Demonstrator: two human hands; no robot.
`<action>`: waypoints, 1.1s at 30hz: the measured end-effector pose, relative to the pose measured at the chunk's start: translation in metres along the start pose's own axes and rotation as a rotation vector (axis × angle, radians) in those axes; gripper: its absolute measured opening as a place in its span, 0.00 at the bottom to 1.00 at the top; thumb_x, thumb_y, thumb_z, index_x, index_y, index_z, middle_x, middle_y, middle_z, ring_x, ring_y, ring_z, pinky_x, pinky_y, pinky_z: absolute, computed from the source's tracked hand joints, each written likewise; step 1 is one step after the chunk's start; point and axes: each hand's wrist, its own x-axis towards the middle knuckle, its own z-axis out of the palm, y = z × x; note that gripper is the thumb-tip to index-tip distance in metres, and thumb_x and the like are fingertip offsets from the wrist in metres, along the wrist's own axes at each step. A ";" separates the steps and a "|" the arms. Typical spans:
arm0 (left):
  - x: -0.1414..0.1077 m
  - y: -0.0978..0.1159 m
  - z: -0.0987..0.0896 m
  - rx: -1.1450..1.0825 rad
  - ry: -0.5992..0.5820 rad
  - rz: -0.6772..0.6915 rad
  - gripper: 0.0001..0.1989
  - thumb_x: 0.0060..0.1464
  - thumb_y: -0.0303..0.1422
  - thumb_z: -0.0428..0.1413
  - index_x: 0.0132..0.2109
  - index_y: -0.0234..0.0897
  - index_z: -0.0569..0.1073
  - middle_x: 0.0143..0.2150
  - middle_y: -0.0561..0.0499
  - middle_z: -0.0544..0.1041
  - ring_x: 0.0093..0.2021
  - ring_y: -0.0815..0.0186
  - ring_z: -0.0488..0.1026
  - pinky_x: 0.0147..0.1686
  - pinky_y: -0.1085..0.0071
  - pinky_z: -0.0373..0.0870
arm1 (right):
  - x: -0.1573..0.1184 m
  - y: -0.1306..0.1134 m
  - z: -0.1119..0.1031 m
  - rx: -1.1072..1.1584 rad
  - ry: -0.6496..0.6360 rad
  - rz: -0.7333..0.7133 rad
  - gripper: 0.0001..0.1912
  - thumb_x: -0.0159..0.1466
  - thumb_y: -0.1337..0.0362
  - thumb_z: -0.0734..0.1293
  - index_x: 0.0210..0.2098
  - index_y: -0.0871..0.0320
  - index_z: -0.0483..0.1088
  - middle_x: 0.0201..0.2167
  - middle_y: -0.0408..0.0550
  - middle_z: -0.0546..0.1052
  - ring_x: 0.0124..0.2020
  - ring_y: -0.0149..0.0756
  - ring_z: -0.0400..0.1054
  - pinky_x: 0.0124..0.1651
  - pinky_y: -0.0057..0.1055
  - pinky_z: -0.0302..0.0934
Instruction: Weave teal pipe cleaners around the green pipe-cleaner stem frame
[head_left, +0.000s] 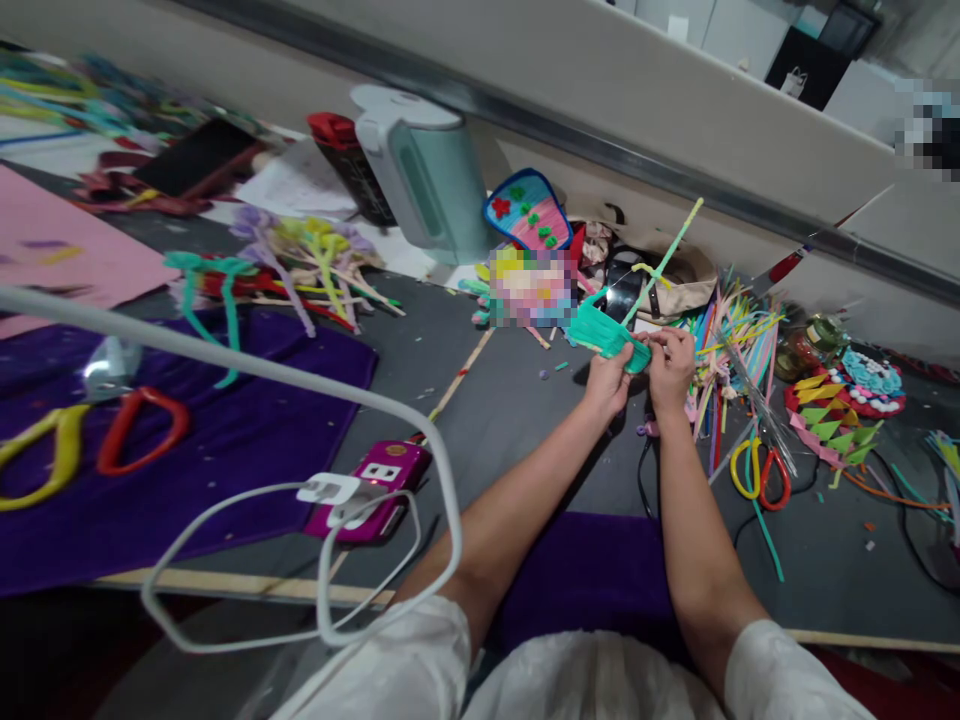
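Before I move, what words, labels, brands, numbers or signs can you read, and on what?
None can be read.
Dark bottle with the red lid: pale script, too blurred.
Magenta power strip: small gold sticker, too small.
White papers: any print too faint to tell.
Teal piece in the left hand: no lettering shows.

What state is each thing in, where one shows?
Left hand: closed on teal piece
Right hand: fingers at its edge, grip unclear
Kettle: upright, lid shut
Red-topped bottle: lid on
Power strip: plugged into, light on
Left scissors: handles apart
Right scissors: handles apart
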 end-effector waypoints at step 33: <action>-0.005 0.000 0.005 0.074 -0.039 0.113 0.20 0.34 0.38 0.75 0.35 0.36 0.81 0.35 0.51 0.83 0.36 0.66 0.79 0.46 0.68 0.75 | 0.009 0.005 -0.002 0.179 0.102 0.298 0.09 0.59 0.57 0.70 0.31 0.56 0.69 0.28 0.41 0.73 0.30 0.31 0.65 0.38 0.29 0.61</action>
